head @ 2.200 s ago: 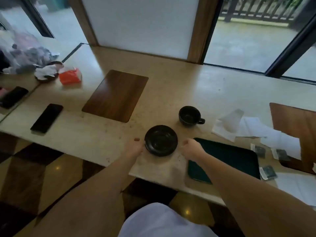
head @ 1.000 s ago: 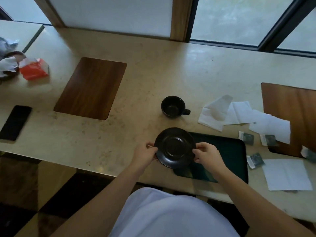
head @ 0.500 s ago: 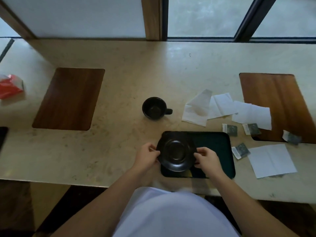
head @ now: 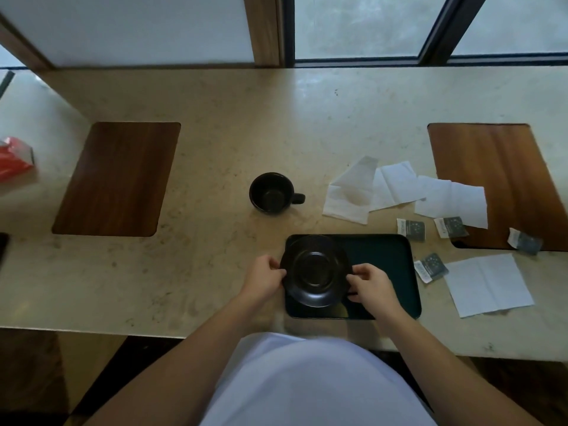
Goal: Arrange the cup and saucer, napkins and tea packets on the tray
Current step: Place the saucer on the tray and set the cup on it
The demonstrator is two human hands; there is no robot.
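A black saucer [head: 315, 270] is over the left end of the dark green tray [head: 384, 259]. My left hand [head: 264, 276] pinches its left rim and my right hand [head: 370, 285] pinches its right rim. The black cup [head: 270, 193] stands empty on the counter behind the tray, handle to the right. White napkins [head: 399, 187] lie spread behind and right of the tray, and another napkin [head: 488, 284] lies to its right. Several dark tea packets [head: 412, 229] lie around the tray's right end.
Two wooden inlays sit in the stone counter, one at the left [head: 116, 179] and one at the right [head: 498, 186]. A red packet [head: 13, 158] lies at the far left edge. Windows run along the back.
Both hands have lifted the saucer from the counter and carried it right, over the tray's left end. The camera has turned right and down.
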